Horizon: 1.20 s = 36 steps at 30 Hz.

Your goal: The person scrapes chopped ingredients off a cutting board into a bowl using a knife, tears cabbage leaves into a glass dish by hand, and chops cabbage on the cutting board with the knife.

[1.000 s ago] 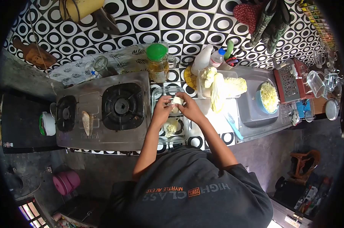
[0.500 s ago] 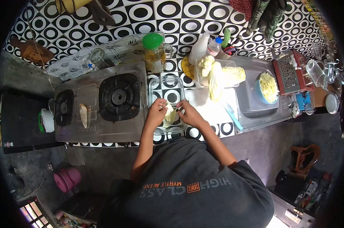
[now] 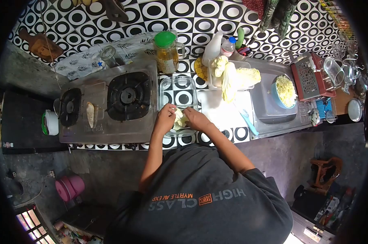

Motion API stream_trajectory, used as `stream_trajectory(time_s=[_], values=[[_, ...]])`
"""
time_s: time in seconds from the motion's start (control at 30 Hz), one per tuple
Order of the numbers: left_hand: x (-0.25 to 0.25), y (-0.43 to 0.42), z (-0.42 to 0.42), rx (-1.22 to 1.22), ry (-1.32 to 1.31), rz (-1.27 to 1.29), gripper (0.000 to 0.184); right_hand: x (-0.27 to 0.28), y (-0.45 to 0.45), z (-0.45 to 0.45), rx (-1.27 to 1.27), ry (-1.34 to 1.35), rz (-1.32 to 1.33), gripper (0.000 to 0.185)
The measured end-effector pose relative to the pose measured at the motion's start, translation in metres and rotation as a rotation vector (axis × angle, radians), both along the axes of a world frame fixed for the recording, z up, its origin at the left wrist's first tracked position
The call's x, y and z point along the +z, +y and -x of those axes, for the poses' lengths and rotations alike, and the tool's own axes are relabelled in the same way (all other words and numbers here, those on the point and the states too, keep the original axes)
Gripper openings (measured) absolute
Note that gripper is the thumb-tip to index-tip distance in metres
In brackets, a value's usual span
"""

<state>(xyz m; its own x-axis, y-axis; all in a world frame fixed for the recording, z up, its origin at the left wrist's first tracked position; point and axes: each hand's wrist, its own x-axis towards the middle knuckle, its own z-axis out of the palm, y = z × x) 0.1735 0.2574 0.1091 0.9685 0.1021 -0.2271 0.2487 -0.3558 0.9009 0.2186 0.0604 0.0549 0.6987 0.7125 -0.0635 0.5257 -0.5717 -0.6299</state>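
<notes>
2 hands meet low over the glass dish (image 3: 162,91) in the head view, side by side and close together, fingers bent in at the pale food (image 3: 180,118). The left hand (image 3: 165,118) is at its left side and the right hand (image 3: 195,119) at its right. Whether the fingers are clamped on the food or only touch it, I cannot tell, as the hands partly hide it. The food lies in the near half of the dish; through the bare far half the black and white rings of the table (image 3: 240,134) show.

Right of the dish lies a white board (image 3: 216,114) in bright light, with a blue-handled knife (image 3: 248,123) at its right edge. Beyond the board is a clear tub (image 3: 211,83) with 3 pale vegetables (image 3: 229,86) in and over it. Behind the tub stand a white bottle (image 3: 212,49) and a blue-capped bottle (image 3: 227,48). Further right, a blue bowl (image 3: 278,99) holds pale shreds (image 3: 286,90).

Beyond the dish, a little to its left, stands a green-lidded jug (image 3: 166,60), upright, with amber liquid inside. Left of the dish is the stove (image 3: 110,132), with 2 black burners (image 3: 128,96) and a long, pale, stained piece (image 3: 90,114) lying between them.
</notes>
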Motion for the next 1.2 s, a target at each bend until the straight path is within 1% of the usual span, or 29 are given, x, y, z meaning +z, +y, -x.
stream_trajectory(time_s=[0.03, 0.13, 0.2, 0.3, 0.33, 0.43, 0.47, 0.57, 0.63, 0.7, 0.77, 0.83, 0.87, 0.93, 0.97, 1.0, 1.07, 1.1, 1.17, 1.2], values=[[-0.001, -0.001, 0.002, 0.004, -0.007, -0.003, 0.029, 0.002, 0.0, 0.0, -0.005, 0.036, 0.005, 0.045], [-0.006, -0.004, 0.002, 0.021, -0.034, -0.003, 0.029, 0.002, -0.002, 0.0, 0.002, 0.02, -0.02, 0.043], [-0.013, -0.005, 0.001, 0.039, -0.057, 0.009, 0.029, 0.008, -0.002, 0.001, -0.034, 0.072, -0.042, 0.042], [-0.017, -0.004, -0.004, 0.019, -0.068, 0.107, 0.03, 0.033, -0.004, 0.005, -0.143, 0.171, -0.118, 0.041], [-0.016, -0.005, -0.007, 0.006, -0.059, 0.185, 0.031, 0.039, -0.006, 0.005, -0.192, 0.205, -0.15, 0.041], [-0.003, -0.01, -0.013, -0.057, -0.027, 0.388, 0.033, 0.046, -0.016, 0.002, -0.295, 0.358, -0.369, 0.044], [0.004, -0.013, -0.013, -0.088, -0.015, 0.439, 0.033, 0.049, -0.023, 0.003, -0.331, 0.494, -0.409, 0.048], [0.011, -0.027, -0.017, -0.184, 0.016, 0.548, 0.031, 0.056, -0.046, 0.006, -0.349, 0.749, -0.718, 0.052], [0.017, -0.04, -0.019, -0.23, 0.054, 0.623, 0.03, 0.063, -0.059, 0.011, -0.391, 0.781, -0.724, 0.054], [0.009, -0.054, -0.02, -0.271, 0.066, 0.623, 0.03, 0.065, -0.075, 0.018, -0.45, 0.8, -0.709, 0.053], [-0.003, -0.067, -0.021, -0.323, 0.063, 0.618, 0.031, 0.065, -0.089, 0.021, -0.459, 0.821, -0.667, 0.049], [-0.003, -0.085, -0.02, -0.335, 0.096, 0.626, 0.032, 0.07, -0.104, 0.025, -0.46, 0.844, -0.62, 0.045], [-0.004, -0.093, -0.02, -0.349, 0.107, 0.623, 0.032, 0.074, -0.111, 0.029, -0.5, 0.865, -0.602, 0.036], [-0.008, -0.108, -0.02, -0.358, 0.147, 0.637, 0.037, 0.051, -0.127, 0.032, -0.503, 0.801, -0.612, 0.031], [-0.011, -0.115, -0.02, -0.37, 0.168, 0.59, 0.038, 0.039, -0.136, 0.032, -0.5, 0.767, -0.619, 0.028], [-0.013, -0.121, -0.02, -0.381, 0.189, 0.542, 0.04, 0.041, -0.146, 0.03, -0.535, 0.794, -0.556, 0.023], [-0.02, -0.133, -0.021, -0.398, 0.23, 0.439, 0.043, 0.043, -0.162, 0.026, -0.525, 0.803, -0.519, 0.02], [-0.021, -0.14, -0.022, -0.397, 0.265, 0.412, 0.042, 0.042, -0.17, 0.026, -0.523, 0.81, -0.5, 0.019], [-0.023, -0.154, -0.025, -0.394, 0.337, 0.359, 0.039, 0.023, -0.183, 0.022, -0.505, 0.705, -0.48, 0.021], [-0.037, -0.157, -0.028, -0.41, 0.321, 0.317, 0.034, 0.013, -0.189, 0.02, -0.497, 0.665, -0.487, 0.023]])
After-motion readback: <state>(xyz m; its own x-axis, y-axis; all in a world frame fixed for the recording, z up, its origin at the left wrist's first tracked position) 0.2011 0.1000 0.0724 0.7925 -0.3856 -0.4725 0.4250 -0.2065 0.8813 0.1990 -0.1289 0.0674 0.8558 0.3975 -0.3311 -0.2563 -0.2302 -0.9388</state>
